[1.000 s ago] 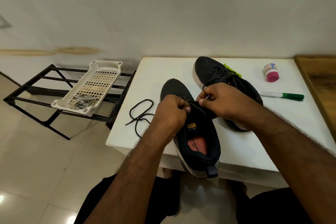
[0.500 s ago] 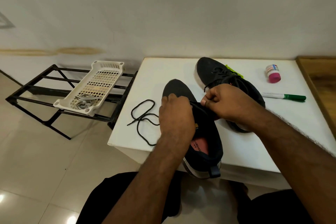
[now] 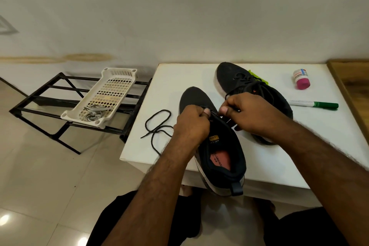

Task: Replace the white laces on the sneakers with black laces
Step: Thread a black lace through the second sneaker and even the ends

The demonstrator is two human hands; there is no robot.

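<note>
A white slatted basket (image 3: 108, 97) is seen on a black metal rack (image 3: 40, 104) at left. At upper right, a pink-capped bottle (image 3: 301, 79) and a green marker (image 3: 315, 104) are laid on the white table (image 3: 179, 80).

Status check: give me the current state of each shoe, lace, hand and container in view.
Near black sneaker: partly laced, heel overhanging table edge.
Far black sneaker: laced black.
Loose black lace: trailing on white table.
Left hand: pinching sneaker's edge.
Right hand: pinching lace.
White plastic basket: holds pale laces.
Green-capped marker: capped.
</note>
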